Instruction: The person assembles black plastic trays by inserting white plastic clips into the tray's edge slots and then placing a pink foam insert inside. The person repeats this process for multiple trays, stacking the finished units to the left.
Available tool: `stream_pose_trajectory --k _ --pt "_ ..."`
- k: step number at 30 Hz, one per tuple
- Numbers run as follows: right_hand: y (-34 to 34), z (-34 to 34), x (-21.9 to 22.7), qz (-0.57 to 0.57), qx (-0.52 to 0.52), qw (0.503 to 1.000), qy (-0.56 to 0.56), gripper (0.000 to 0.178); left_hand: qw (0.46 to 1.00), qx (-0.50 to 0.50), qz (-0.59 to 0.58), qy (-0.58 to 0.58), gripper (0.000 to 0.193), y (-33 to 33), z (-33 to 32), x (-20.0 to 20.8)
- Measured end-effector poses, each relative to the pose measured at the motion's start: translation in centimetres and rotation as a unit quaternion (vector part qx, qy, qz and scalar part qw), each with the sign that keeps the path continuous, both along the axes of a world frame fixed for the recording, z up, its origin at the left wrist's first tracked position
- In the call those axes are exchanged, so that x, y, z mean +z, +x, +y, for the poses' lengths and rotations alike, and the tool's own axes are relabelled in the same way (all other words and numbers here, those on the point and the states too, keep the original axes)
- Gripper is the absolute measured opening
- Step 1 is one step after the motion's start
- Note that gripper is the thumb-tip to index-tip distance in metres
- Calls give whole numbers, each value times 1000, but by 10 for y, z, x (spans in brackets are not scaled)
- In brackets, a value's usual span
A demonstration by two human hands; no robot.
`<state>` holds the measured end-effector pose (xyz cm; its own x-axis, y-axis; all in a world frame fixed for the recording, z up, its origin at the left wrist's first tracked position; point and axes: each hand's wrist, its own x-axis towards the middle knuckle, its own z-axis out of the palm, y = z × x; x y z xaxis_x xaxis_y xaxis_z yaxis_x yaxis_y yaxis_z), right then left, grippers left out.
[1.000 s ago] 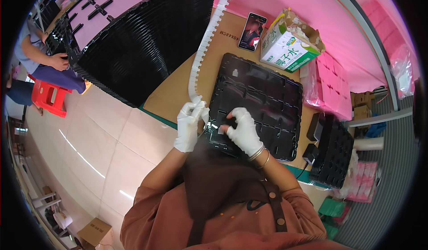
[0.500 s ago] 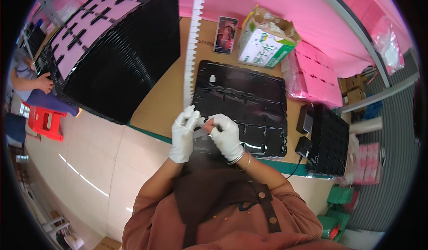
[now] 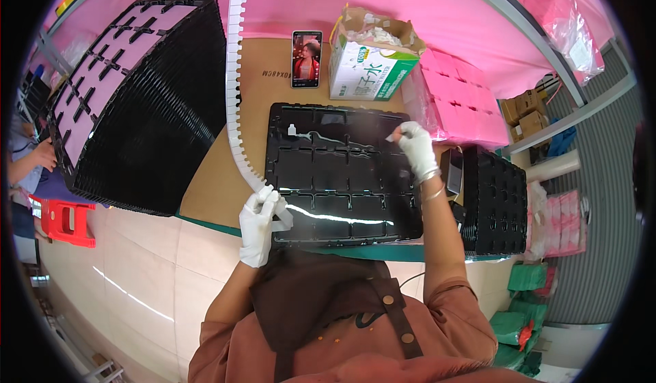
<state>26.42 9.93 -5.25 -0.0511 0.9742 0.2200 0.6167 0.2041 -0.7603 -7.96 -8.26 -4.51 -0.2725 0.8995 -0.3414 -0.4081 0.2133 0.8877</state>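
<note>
- Bench [image 3: 208, 188] topped with brown cardboard, under the trays and carton.
- Tall stack of black trays [image 3: 160, 130] on its left, lilac on top.
- Black tray [image 3: 333, 171] lying flat in front of the person.
- Pink bundle [image 3: 454, 99] beyond the tray's far right corner.
- Open carton [image 3: 372, 72] just beside that bundle.
- Notched white strip [image 3: 234, 96] curving down along the tray's left.
- Left hand [image 3: 257, 224], white-gloved, near the tray's near left corner, fingers pinching the strip's lower end.
- Right hand [image 3: 417, 152], white-gloved, over the tray's far right corner, fingers narrow on a small pale piece [image 3: 390, 138]; cannot tell whether it touches the tray.
</note>
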Motion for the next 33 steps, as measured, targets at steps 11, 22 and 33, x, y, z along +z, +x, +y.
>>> stream_pose_trajectory --k 11,22,33 --pt "16 32 -29 -229 -119 966 -20 25 1000 5 20 -7 28 0 1 -23" --pt "-73 -55 22 -8 -47 997 55 23 999 -4 -46 18 21 7 3 3" --pt "-177 -145 12 475 198 799 -312 21 995 46 -43 81 13 39 -2 -5"
